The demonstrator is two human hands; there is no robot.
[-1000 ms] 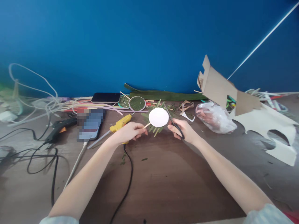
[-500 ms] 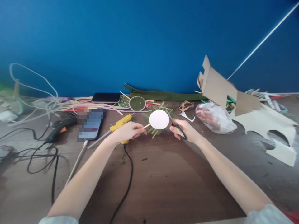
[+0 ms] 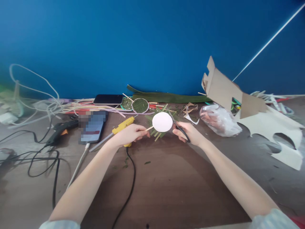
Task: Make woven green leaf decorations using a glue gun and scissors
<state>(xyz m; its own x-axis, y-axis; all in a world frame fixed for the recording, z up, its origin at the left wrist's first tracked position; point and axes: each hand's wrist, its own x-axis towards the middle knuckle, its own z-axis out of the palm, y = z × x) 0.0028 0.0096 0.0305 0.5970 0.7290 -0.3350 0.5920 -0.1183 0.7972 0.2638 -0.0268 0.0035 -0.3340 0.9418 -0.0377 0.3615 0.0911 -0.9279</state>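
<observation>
Disc (image 3: 162, 122) held over the counter (image 3: 178, 190) by its stick (image 3: 149, 128).
Left hand (image 3: 135, 133) pinches the stick, apparently leaving the disc's face uncovered; right hand (image 3: 192, 132) grips scissors (image 3: 182, 130) at the disc's right edge. Glue gun (image 3: 124, 125) lies left of the disc, presumably within reach.

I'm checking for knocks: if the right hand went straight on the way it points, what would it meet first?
Probably the white disc, just left of the right hand; the scissors it holds appear beside the disc's edge, but depth is unclear.
</observation>
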